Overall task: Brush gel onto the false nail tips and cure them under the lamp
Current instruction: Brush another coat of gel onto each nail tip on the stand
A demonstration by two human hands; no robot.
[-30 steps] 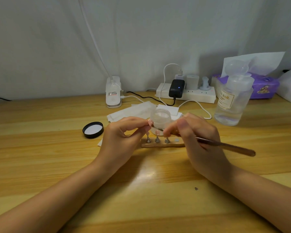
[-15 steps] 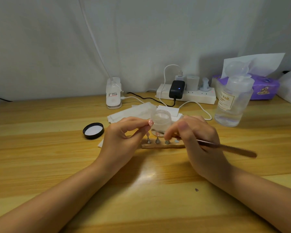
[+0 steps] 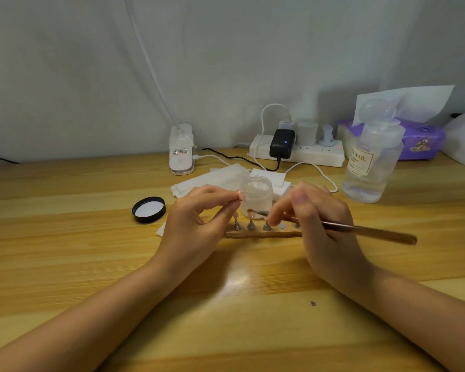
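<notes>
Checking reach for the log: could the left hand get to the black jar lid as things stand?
Probably yes. The black jar lid lies on bare table just outboard of the left hand, nothing between them. But its fingers pinch a small pinkish piece, which it would have to put down first.

We see soft, dim light in the room. A bright shiny spot sits on the desk (image 3: pixel 236 280), between the two arms. Dark shadows fall on the wall behind the clear bottle (image 3: pixel 371 157). The right hand (image 3: pixel 320 224) looks a bit blurry. The desk edge bends near the sides.
</notes>
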